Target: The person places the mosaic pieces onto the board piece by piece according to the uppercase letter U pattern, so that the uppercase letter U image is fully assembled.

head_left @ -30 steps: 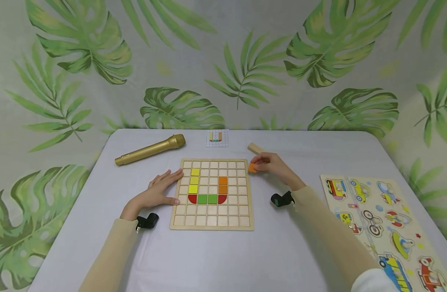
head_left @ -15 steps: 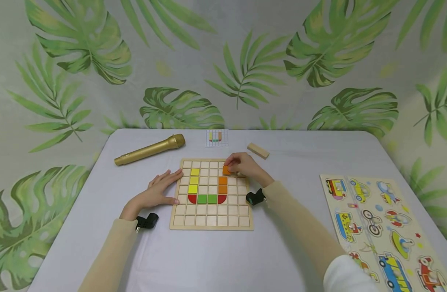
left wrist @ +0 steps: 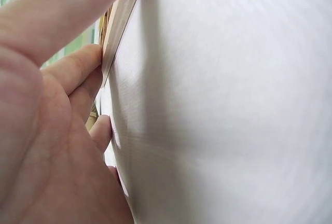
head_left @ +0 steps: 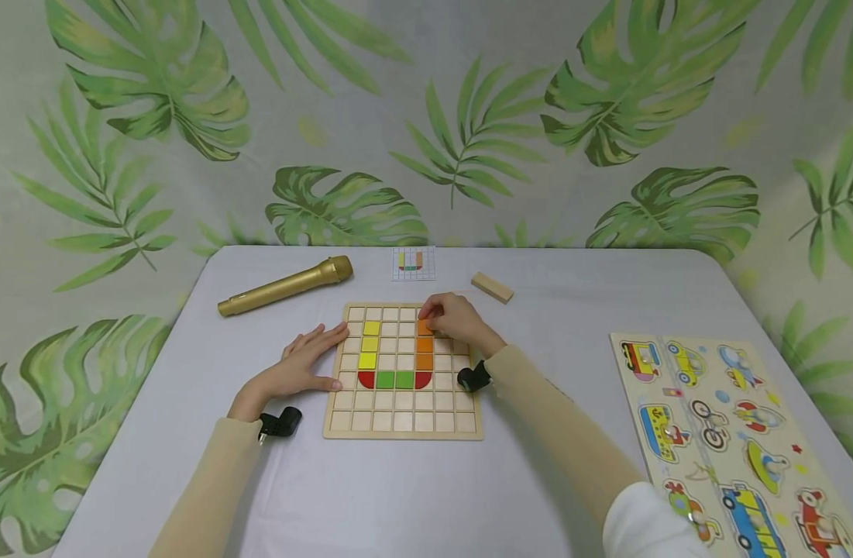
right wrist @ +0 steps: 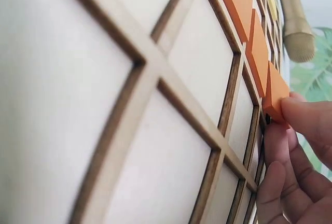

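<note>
A wooden grid board [head_left: 403, 422] holds a U of colored tiles: yellow tiles [head_left: 370, 345] on the left, green tiles [head_left: 394, 380] and red rounded corner tiles [head_left: 423, 380] below, orange tiles [head_left: 424, 353] on the right. My right hand [head_left: 459, 319] pinches one more orange tile [right wrist: 276, 95] between thumb and fingers. That tile sits at the cell above the other orange ones, slightly tilted in the right wrist view. My left hand [head_left: 297, 370] rests with extended fingers against the board's left edge, its thumb at the rim.
A small pattern card [head_left: 413, 263] lies behind the board. To its left is a gold microphone [head_left: 287, 287], to its right a plain wooden block [head_left: 492, 287]. A picture puzzle board [head_left: 733, 434] with knobbed vehicle pieces occupies the table's right side.
My right hand has carried the orange tile leftward from beyond the board's right edge to the top of the orange column. The left hand has stayed in place.
</note>
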`<state>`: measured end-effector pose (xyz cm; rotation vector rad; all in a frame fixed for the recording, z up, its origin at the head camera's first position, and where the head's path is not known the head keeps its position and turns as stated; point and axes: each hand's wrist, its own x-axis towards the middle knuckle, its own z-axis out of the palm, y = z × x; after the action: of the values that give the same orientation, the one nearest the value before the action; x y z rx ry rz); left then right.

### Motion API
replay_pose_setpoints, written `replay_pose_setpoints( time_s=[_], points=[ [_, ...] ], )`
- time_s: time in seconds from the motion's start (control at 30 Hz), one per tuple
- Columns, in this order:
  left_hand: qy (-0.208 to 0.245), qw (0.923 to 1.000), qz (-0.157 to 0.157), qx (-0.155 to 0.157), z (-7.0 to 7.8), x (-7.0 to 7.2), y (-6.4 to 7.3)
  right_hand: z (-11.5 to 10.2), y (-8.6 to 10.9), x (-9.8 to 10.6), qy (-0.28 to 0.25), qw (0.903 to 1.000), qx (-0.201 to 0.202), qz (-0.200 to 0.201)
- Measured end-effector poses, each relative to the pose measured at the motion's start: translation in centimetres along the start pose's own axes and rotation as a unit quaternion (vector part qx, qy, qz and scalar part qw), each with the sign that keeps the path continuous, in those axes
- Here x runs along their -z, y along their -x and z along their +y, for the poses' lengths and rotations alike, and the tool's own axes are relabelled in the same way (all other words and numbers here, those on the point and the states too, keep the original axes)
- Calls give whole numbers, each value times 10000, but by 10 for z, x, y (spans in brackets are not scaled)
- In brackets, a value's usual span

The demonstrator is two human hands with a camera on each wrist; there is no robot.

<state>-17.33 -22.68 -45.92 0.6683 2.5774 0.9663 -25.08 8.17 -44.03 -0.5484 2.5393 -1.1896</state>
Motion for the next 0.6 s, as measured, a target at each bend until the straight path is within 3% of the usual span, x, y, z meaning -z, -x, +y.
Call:
replay_pose_setpoints(
  time_s=[0.4,0.6],
  points=[
    [23,10000,-14,-10,2,0,0,-2,2,-3,343,9994,-7,63],
    [46,10000,-18,-40,2,0,-1,5,8,6,-381,9991,99,168]
  ],
)
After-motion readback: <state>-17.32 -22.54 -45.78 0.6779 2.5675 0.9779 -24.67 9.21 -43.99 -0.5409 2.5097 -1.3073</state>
